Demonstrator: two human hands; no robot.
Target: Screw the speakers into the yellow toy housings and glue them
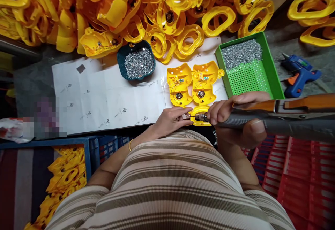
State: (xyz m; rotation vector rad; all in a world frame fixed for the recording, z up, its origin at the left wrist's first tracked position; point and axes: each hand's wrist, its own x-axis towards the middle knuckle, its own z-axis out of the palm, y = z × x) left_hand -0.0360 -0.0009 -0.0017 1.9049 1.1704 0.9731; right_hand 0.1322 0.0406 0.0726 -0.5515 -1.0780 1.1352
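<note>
A toy-assembly workshop: heaps of yellow plastic shells (pixel 162 10), screw trays (pixel 248 66), a glue gun (pixel 298 73).

Small unreadable logos on paper sheet (pixel 104 94)

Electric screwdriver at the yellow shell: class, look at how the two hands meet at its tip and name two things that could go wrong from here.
1. The left hand pinches right at the bit of the electric screwdriver held by the right hand; a slip could jab a fingertip.
2. The yellow shell sits at the near table edge; pressure might tip it off.
</note>
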